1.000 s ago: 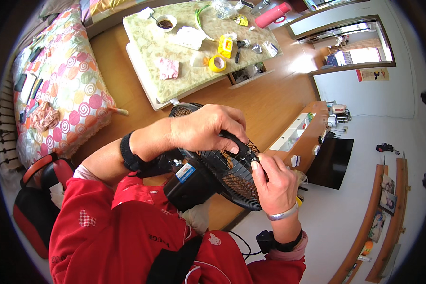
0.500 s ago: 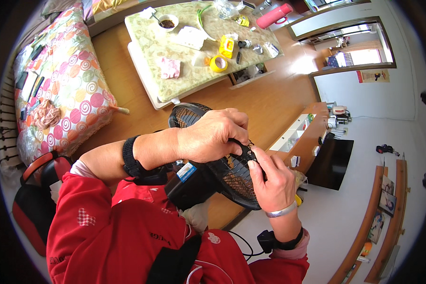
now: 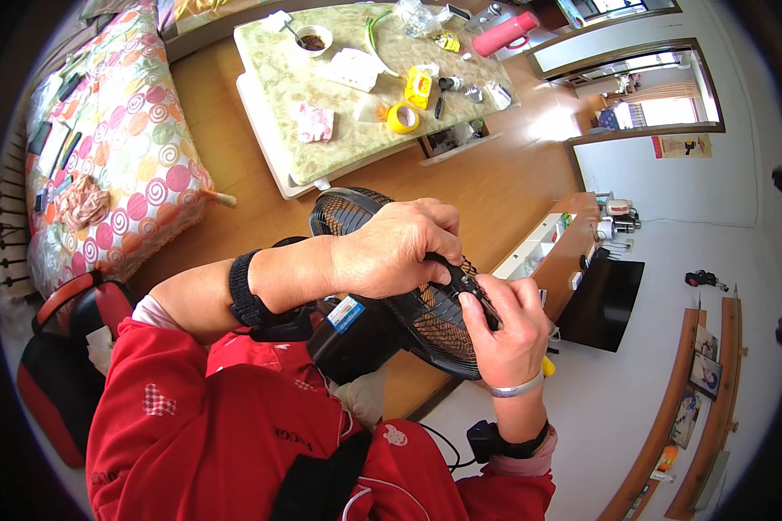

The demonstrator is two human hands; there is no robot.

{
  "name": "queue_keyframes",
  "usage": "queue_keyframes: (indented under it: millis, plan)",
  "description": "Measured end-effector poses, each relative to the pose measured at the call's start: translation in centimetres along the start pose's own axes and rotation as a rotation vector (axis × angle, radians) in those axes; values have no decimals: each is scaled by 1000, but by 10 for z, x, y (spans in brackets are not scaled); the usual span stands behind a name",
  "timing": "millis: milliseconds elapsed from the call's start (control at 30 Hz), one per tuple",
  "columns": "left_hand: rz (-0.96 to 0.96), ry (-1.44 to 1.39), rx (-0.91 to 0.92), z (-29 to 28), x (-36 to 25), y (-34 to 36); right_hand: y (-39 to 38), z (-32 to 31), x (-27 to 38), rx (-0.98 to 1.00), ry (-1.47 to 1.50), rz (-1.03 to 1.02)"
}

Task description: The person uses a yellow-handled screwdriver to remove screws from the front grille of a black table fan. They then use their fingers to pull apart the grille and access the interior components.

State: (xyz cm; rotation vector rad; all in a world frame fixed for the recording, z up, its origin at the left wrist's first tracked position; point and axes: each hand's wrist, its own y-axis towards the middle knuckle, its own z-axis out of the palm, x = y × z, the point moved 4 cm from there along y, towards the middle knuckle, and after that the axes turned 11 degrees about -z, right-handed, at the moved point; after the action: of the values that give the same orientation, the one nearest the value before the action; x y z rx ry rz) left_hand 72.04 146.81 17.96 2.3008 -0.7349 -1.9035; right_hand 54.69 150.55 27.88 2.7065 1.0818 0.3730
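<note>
A black electric fan [image 3: 439, 334] with a wire-mesh guard stands tilted in front of my body. A narrow black strip [image 3: 462, 282] with a small round, screw-like spot lies across the guard. My left hand [image 3: 400, 250] reaches over the fan and pinches the strip's upper-left end between thumb and fingers. My right hand [image 3: 510, 334] has its thumb and curled fingers closed on the lower-right end. Below the guard is the fan's dark body [image 3: 352, 334], which carries a blue-and-white label [image 3: 345, 314]. My left forearm hides part of the fan.
Ahead stands a marble-patterned table [image 3: 278, 95] with a bowl [image 3: 311, 40], yellow tape [image 3: 402, 118] and a pink thermos [image 3: 506, 35]. A bed with a patterned cover [image 3: 139, 165] is at the left, near a red-and-black chair [image 3: 69, 347]. A television [image 3: 604, 308] is at the right.
My right hand has shifted slightly down and its fingers have curled more, showing more of the black strip between the hands. My left hand keeps nearly the same place.
</note>
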Motion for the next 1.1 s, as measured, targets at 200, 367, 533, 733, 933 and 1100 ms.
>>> queue_keyframes:
  millis: [200,367,533,733,933,1100]
  plan:
    - [31,6,-51,2,-3,0,4,4,1,33,86,1]
    - [30,15,-112,4,-3,-3,5,6,2,16,65,-9]
    - [-6,34,-73,3,0,-5,6,8,2,3,53,-32]
    - [3,13,-54,1,-2,-5,8,8,1,30,36,-53]
    - [11,38,-28,2,-3,-3,6,8,0,7,74,-16]
    - [4,27,-45,2,-1,-4,8,8,-2,33,80,-38]
